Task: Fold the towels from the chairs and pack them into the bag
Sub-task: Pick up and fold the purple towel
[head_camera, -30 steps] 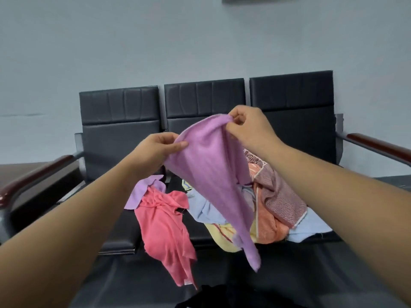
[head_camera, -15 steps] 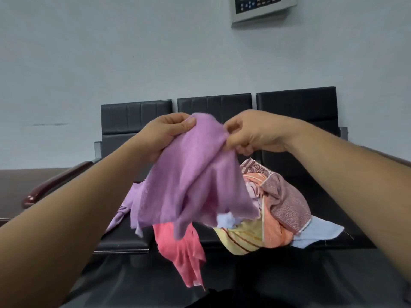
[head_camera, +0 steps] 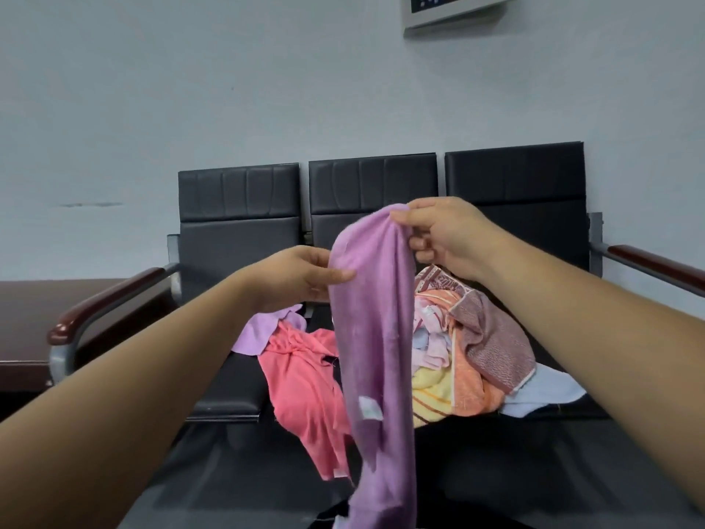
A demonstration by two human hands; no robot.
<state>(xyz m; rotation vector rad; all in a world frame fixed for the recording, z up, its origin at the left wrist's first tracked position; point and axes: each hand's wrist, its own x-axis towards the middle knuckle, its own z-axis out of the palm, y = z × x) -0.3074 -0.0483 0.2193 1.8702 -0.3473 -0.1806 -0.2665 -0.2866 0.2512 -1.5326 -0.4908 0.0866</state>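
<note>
Holding up a purple towel (head_camera: 375,337) in mid-air, in front of the chairs (head_camera: 240,192), hung long and narrow. Looks soft, light and limp; likely to slump and twist, so best taken at two corners of the top hem, not mid-cloth. Pinched at its top fold by the fingers (head_camera: 400,217) of the right hand (head_camera: 446,238), raised highest. Nipped lower on its edge by the left hand (head_camera: 301,274). Both forearms stretched forward. Behind, heaped on the seats, more towels (head_camera: 469,360); coral towel (head_camera: 305,379) spilling over the front.
</note>
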